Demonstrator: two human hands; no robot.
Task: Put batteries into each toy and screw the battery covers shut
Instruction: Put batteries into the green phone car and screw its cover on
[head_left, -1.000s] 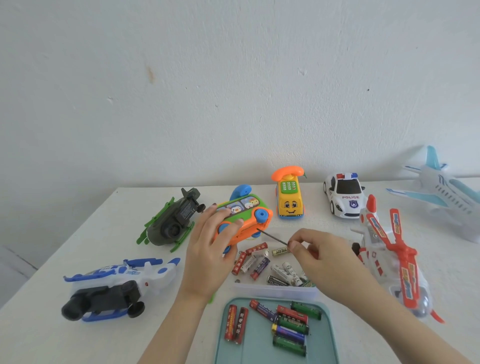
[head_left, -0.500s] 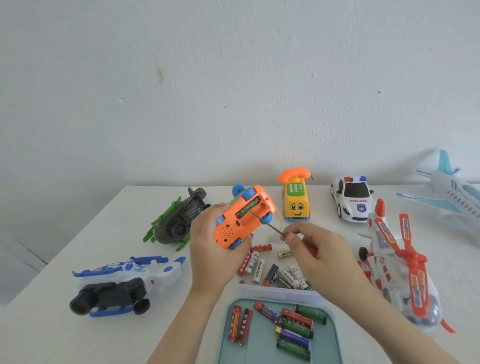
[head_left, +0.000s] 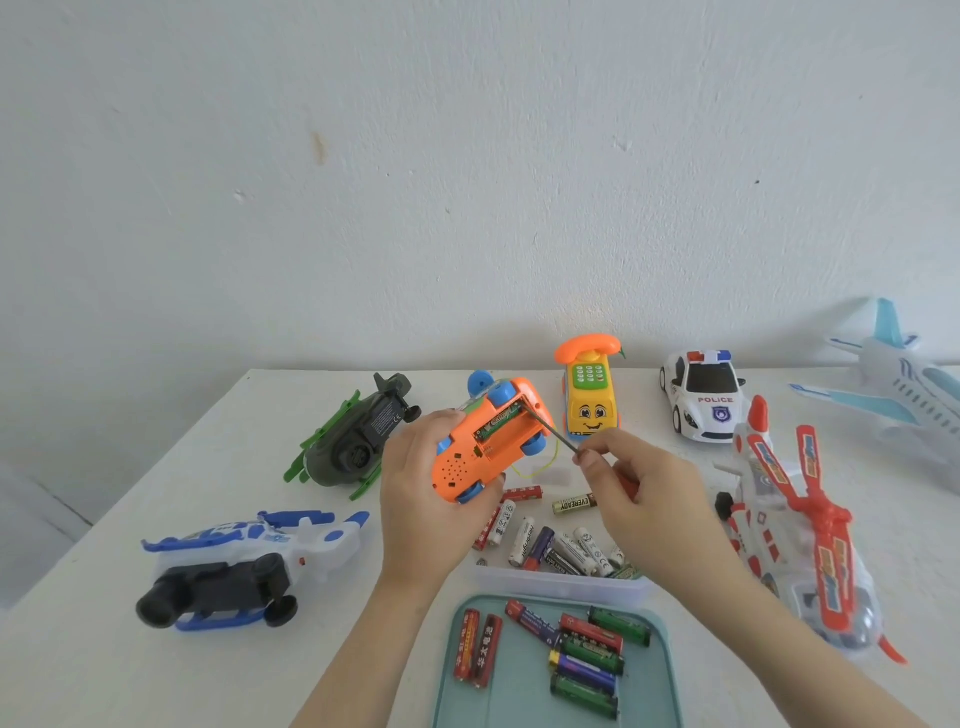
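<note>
Around orange toy (head_left: 480, 452), curled left hand (head_left: 415, 493)

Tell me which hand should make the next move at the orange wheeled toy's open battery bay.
Right, probably. The right hand pinches the screwdriver, whose tip sits at the edge of the battery bay. The left hand grips the orange wheeled toy underside-up and is best left steadying it.

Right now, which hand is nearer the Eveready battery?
Right. The right hand, gripping the screwdriver, hides the right end of the Eveready battery; the left hand holds the orange toy car farther off to its left.
</note>
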